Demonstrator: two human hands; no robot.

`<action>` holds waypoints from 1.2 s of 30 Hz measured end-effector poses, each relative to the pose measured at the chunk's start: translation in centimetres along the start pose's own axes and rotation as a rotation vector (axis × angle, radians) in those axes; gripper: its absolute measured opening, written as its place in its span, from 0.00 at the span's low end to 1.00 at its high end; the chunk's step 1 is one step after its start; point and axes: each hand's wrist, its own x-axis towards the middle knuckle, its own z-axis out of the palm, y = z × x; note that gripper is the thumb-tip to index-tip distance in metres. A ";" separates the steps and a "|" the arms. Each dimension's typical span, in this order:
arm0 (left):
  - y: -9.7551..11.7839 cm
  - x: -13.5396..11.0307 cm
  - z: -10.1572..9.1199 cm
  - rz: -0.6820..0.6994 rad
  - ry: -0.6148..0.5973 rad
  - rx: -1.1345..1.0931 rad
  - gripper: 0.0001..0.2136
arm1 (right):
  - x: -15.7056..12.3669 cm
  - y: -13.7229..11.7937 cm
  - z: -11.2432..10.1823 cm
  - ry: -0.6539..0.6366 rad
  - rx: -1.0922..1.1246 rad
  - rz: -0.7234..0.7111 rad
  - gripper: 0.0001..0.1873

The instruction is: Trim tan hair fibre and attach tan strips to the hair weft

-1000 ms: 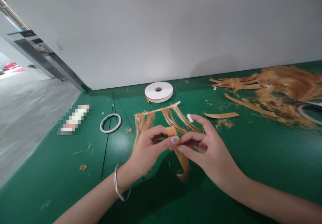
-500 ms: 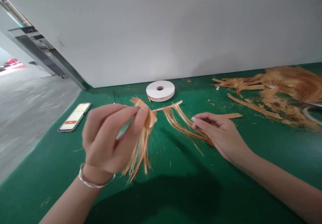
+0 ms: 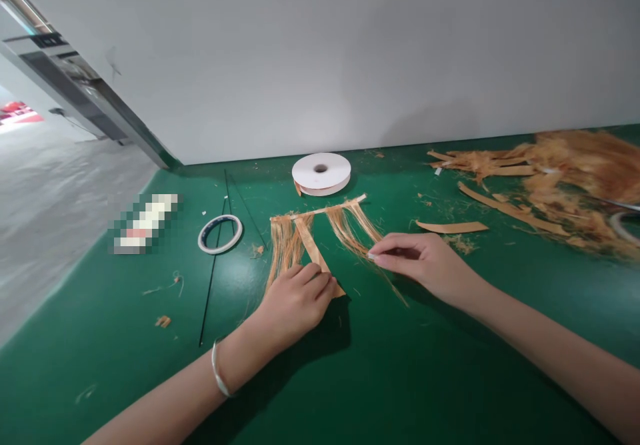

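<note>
Hold the tan ribbon (image 3: 311, 245) flat and straight, its top just ahead of the left hand (image 3: 300, 298), whose curled fingers grip it low down, while the right hand (image 3: 407, 258) pinches 1 small white bit (image 3: 371, 256)

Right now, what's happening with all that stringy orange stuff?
A person is working at a green table with both hands. The left hand holds the near end of a flat orange strip, whose far end meets a thin pale band. Stringy orange fringes hang from that band on both sides of the strip. The right hand pinches a tiny white piece.
</note>
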 end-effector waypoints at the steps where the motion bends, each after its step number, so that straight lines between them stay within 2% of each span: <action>1: 0.1 -0.2 -0.1 -0.019 -0.015 -0.023 0.08 | 0.0 0.0 0.1 -0.028 0.003 0.001 0.11; 6: 0.9 -1.6 -0.3 -0.128 -0.135 -0.149 0.17 | -0.1 0.1 0.6 -0.184 -0.001 0.026 0.11; 10: 1.1 -2.0 -0.6 -0.170 -0.218 -0.222 0.18 | -0.1 -0.3 1.2 -0.394 -0.059 0.063 0.20; 15: 1.0 -2.0 -0.6 -0.196 -0.256 -0.245 0.19 | 0.3 -1.2 2.4 -0.520 -0.248 0.043 0.12; 19: 1.0 -2.2 -0.4 -0.202 -0.255 -0.264 0.19 | 0.9 -1.5 3.3 -0.516 -0.377 -0.006 0.07; 23: 0.9 -2.5 -0.3 -0.192 -0.258 -0.287 0.20 | 1.2 -1.8 3.9 -0.505 -0.536 -0.013 0.07; 36: 0.9 -2.9 -0.1 -0.180 -0.233 -0.292 0.20 | 1.2 -2.0 5.1 -0.451 -0.671 -0.089 0.06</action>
